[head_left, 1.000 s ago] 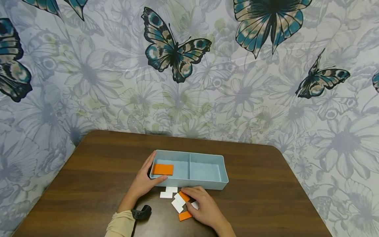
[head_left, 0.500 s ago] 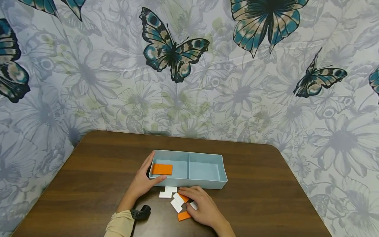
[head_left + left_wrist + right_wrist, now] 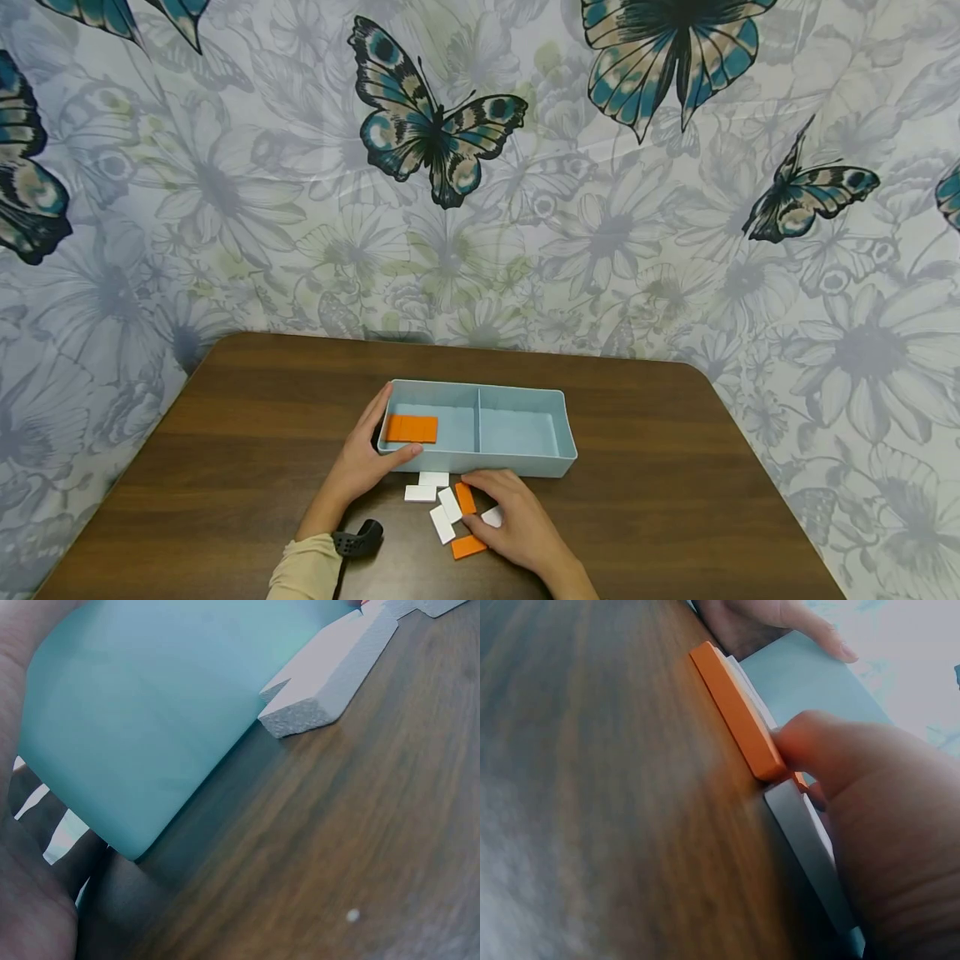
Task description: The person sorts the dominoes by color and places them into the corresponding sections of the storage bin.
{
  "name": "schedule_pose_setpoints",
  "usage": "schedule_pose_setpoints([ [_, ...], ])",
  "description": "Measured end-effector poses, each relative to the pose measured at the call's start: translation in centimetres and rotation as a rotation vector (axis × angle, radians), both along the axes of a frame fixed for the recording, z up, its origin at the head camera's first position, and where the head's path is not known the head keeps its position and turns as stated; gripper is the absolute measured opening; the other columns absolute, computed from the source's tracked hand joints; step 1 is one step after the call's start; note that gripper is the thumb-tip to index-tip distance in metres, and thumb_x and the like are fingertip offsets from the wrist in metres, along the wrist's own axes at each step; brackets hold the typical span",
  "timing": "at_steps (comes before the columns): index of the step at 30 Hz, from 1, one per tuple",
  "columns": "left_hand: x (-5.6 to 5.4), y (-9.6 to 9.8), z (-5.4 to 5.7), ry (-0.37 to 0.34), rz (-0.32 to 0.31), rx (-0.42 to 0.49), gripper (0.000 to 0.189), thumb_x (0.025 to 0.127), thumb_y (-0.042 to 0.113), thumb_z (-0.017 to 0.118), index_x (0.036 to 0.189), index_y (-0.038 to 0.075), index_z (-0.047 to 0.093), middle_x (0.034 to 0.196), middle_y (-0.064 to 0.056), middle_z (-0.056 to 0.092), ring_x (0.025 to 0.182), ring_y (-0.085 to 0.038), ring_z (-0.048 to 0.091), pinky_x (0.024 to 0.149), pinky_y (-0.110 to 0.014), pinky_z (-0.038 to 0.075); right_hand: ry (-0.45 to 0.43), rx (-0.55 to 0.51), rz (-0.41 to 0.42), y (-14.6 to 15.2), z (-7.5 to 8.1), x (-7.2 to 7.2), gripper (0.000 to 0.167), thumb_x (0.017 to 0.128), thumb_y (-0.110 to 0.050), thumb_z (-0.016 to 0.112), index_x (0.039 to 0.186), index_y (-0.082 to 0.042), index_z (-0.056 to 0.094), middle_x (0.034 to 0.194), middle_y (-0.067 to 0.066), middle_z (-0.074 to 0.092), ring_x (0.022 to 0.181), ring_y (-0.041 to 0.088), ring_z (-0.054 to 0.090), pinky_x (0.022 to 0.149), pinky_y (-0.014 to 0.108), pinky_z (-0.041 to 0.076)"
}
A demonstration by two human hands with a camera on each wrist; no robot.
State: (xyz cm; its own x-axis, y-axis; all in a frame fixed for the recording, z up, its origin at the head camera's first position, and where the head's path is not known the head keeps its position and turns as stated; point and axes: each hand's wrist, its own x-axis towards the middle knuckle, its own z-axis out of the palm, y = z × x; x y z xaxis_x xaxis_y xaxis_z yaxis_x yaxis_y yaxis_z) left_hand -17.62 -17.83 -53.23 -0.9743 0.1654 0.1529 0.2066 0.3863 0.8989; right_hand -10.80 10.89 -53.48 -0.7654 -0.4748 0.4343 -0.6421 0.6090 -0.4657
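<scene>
A light blue two-compartment box (image 3: 525, 467) stands on the table. My left hand (image 3: 360, 458) grips its left end, thumb on the front rim and fingers round the side wall. In front of the box, my right hand (image 3: 510, 517) pinches a small orange block (image 3: 465, 498) between thumb and fingertips. Another orange block (image 3: 468, 547) lies near the thumb. Left of the pinched block are two tilted white blocks (image 3: 450, 504), and a further white block (image 3: 492, 517) is partly hidden under the palm. Two white blocks (image 3: 420, 493) lie against the box front.
Several orange blocks (image 3: 411, 429) lie side by side in the box's left compartment. A black strap device (image 3: 360, 540) is on the left wrist. The brown table (image 3: 675, 483) meets a butterfly-patterned cloth (image 3: 480, 275) behind it.
The orange block at my right fingertips has come apart from the white blocks beside it, which have turned more upright in view. My left hand has stayed on the box.
</scene>
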Motion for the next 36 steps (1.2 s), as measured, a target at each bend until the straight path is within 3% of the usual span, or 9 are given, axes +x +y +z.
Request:
schedule_pose_setpoints([
  [12, 0.1, -0.1, 0.1, -0.003, 0.006, -0.008, 0.108, 0.085, 0.044, 0.084, 0.167, 0.03, 0.015, 0.174, -0.004, 0.014, 0.157, -0.041, 0.02, 0.115, -0.075, 0.024, -0.006, -0.044, 0.003, -0.1, 0.1, 0.0, 0.042, 0.083, -0.028, 0.087, 0.122, -0.018, 0.074, 0.122, -0.009, 0.069, 0.113, 0.01, 0.063, 0.097, 0.029, 0.053],
  [19, 0.1, -0.1, 0.1, 0.0, 0.002, -0.009, 0.107, 0.085, 0.045, 0.083, 0.166, 0.036, 0.014, 0.174, -0.002, 0.013, 0.157, -0.041, 0.02, 0.115, -0.075, 0.024, -0.001, -0.069, 0.002, 0.0, 0.1, 0.1, 0.041, 0.084, -0.029, 0.087, 0.122, -0.02, 0.074, 0.122, -0.011, 0.069, 0.111, 0.009, 0.062, 0.096, 0.029, 0.054],
  [31, 0.3, 0.0, -0.2, 0.007, 0.0, 0.001, 0.108, 0.084, 0.044, 0.084, 0.167, 0.03, 0.016, 0.174, -0.005, 0.015, 0.156, -0.041, 0.02, 0.114, -0.076, 0.025, -0.008, -0.087, 0.002, -0.1, 0.5, 0.5, 0.043, 0.083, -0.027, 0.089, 0.122, -0.019, 0.074, 0.121, -0.013, 0.068, 0.112, 0.007, 0.062, 0.097, 0.025, 0.052],
  [36, 0.1, -0.1, -0.2, 0.007, 0.004, 0.002, 0.108, 0.084, 0.044, 0.084, 0.167, 0.031, 0.016, 0.174, -0.005, 0.014, 0.156, -0.041, 0.02, 0.113, -0.077, 0.025, 0.045, -0.095, 0.027, -0.2, 1.2, 0.4, 0.043, 0.082, -0.026, 0.089, 0.122, -0.018, 0.074, 0.12, -0.01, 0.069, 0.11, 0.009, 0.062, 0.095, 0.023, 0.052],
])
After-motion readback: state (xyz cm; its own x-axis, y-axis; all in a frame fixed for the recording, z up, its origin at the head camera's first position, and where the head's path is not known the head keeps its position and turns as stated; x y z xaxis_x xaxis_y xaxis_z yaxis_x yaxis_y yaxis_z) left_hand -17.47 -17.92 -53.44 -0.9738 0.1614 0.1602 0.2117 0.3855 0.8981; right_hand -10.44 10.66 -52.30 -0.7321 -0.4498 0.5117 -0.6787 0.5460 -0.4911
